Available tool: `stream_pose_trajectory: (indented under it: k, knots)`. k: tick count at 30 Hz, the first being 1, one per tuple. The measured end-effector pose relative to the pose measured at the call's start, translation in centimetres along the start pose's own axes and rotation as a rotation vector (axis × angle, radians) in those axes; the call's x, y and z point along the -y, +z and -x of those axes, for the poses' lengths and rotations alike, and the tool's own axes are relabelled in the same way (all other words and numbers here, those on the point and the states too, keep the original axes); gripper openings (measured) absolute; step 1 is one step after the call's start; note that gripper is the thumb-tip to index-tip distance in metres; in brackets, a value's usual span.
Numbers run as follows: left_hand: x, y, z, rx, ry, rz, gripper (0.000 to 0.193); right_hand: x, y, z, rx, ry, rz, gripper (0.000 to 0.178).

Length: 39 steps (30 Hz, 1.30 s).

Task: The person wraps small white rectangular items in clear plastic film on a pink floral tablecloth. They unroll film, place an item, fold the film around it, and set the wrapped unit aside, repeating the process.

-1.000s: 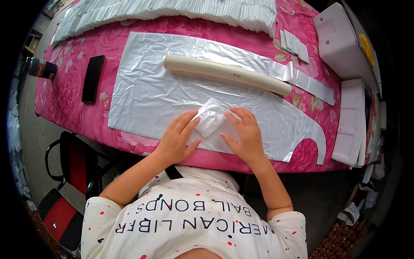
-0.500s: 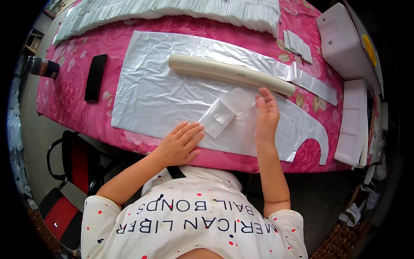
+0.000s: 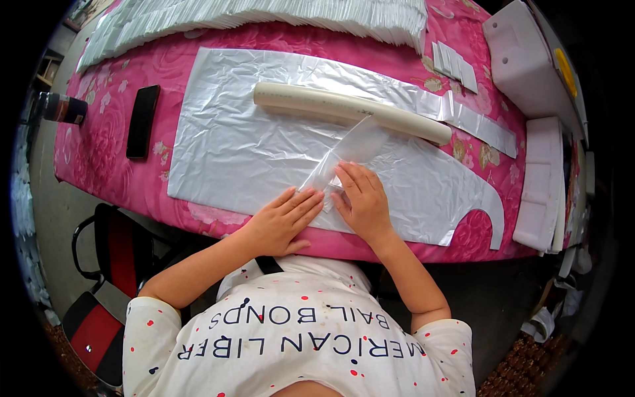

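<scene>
right hand (image 3: 364, 205) — on clear film (image 3: 362, 139)

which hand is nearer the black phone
Left: the left hand is to the lower right of the phone in the picture; the right hand is farther right, at the clear plastic.

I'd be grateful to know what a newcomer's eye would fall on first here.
Probably the pink tablecloth, with the cream tube on the silvery sheet mid-table. A dense row of white packets lies beyond; nearer, the right hand touches clear plastic film, the left hand close by.
</scene>
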<state>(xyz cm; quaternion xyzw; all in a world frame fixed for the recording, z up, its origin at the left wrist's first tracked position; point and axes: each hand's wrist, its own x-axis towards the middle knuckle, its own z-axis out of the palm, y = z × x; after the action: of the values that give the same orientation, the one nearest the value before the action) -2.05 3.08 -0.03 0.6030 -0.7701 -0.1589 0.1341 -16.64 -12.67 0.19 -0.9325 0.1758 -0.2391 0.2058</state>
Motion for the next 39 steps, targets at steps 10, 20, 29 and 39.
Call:
stream_pose_trajectory:
  k: [10,20,29,39]
  knots:
    - [0.5,-0.1,0.2,-0.003,0.088,-0.033,0.073,-1.5,-2.0,-2.3,-0.169,0.748,-0.471,0.034]
    - [1.1,0.8,-0.6,0.116,0.123,0.021,0.063,2.2,1.2,-1.1,0.335,-0.234,-0.28,0.047]
    - [1.6,1.0,-0.7,0.049,0.124,0.165,0.069,1.5,2.0,-1.3,0.517,-0.274,-0.166,0.065]
    - [1.6,-0.6,-1.5,0.15,0.198,0.123,0.071,0.3,0.5,1.2,0.369,-0.061,-0.108,0.07]
